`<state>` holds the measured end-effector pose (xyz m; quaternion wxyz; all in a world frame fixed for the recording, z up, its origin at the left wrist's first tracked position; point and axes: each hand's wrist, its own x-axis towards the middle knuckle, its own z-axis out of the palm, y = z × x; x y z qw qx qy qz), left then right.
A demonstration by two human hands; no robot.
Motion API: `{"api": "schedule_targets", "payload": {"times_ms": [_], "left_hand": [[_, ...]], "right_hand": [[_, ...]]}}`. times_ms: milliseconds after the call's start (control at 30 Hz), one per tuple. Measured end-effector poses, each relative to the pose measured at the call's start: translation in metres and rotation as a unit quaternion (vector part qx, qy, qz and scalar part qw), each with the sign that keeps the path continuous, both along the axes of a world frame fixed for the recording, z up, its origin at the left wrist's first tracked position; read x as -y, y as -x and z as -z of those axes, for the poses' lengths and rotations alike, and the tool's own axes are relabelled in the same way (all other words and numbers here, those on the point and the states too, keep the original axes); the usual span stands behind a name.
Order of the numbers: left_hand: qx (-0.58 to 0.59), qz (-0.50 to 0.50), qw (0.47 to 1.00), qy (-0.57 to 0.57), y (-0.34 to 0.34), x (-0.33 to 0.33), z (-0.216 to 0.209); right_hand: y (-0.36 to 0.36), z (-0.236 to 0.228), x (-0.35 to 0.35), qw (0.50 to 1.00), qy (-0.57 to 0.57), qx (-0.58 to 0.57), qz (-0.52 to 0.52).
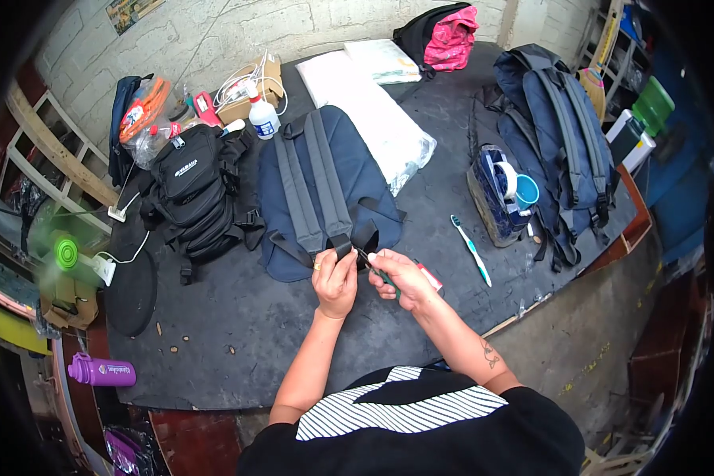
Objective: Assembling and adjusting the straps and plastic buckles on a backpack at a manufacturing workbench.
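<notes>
A navy backpack (353,163) lies on the table in front of me, its two grey padded shoulder straps (332,170) facing up. At its near edge my left hand (337,284) is closed, pinching the end of a dark strap (340,245) between thumb and fingers. Just to the right, my right hand (403,278) is wrapped round a slim tool with a dark green handle (386,279). The tool's tip points at the strap, close to the left fingers; its exact kind is too small to tell. Beside the right hand lies a small red-and-white item (430,278), partly hidden.
A black bag (194,190) and a white spray bottle (262,115) stand left of the backpack. Rightward lie a toothbrush (472,252), a clear case (492,202) with a turquoise cup (526,191), and another navy backpack (559,143). White plastic-wrapped packs (373,119) lie behind; a purple bottle (103,370) sits front left.
</notes>
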<state>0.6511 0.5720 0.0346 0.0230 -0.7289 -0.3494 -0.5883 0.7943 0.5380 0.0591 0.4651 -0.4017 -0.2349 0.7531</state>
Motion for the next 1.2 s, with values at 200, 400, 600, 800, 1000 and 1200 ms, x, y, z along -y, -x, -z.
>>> {"api": "schedule_targets", "payload": {"times_ms": [200, 400, 600, 800, 1000, 1200], "left_hand": [[0.057, 0.006, 0.997, 0.043, -0.006, 0.002, 0.001], [0.128, 0.017, 0.984, 0.123, -0.008, 0.004, 0.006], [0.139, 0.034, 0.980, 0.137, -0.009, 0.004, 0.005], [0.115, 0.029, 0.986, 0.119, -0.010, 0.004, 0.001], [0.047, -0.003, 0.998, 0.038, -0.006, 0.003, 0.008], [0.052, -0.012, 0.998, 0.037, -0.007, 0.002, 0.008]], "right_hand": [[-0.002, 0.009, -0.001, 0.998, 0.005, -0.055, -0.006], [-0.005, 0.000, 0.000, 0.993, 0.030, -0.103, -0.051], [-0.005, -0.004, 0.001, 0.996, 0.034, -0.055, -0.064], [-0.005, 0.003, 0.001, 0.998, 0.026, -0.003, -0.052], [-0.002, 0.011, 0.000, 0.992, 0.067, -0.097, -0.054], [-0.004, 0.012, -0.001, 0.997, 0.028, -0.049, -0.049]]}}
